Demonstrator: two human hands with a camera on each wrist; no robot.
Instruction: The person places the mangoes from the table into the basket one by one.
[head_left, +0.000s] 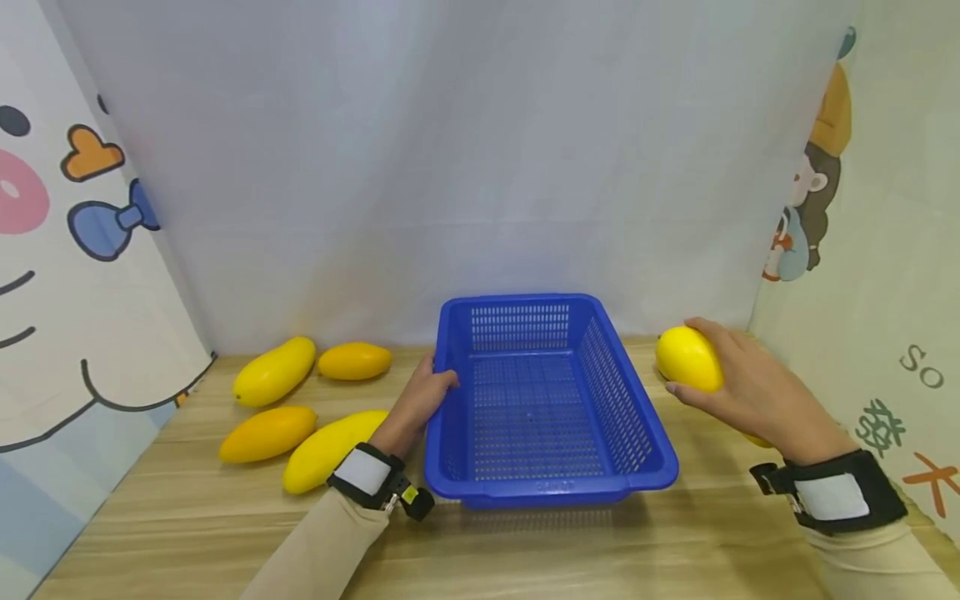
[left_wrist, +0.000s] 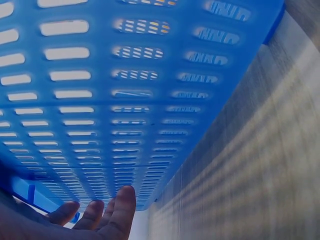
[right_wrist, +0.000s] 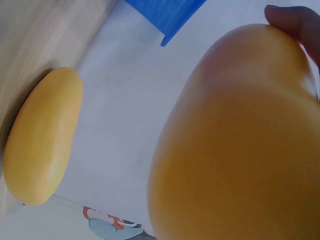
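A blue plastic basket with slotted walls stands in the middle, and no fruit shows inside it. My left hand grips its left rim, thumb over the top. In the left wrist view the fingers lie along the outside of the slotted wall. To the right of the basket, my right hand holds a yellow mango, thumb and fingers round its sides. That mango fills much of the right wrist view. Another mango lies on the table close by, mostly hidden behind the right hand in the head view.
Left of the basket, several mangoes lie on the wooden table: two yellow and two more orange. A pale cloth hangs behind. Printed panels stand at both sides.
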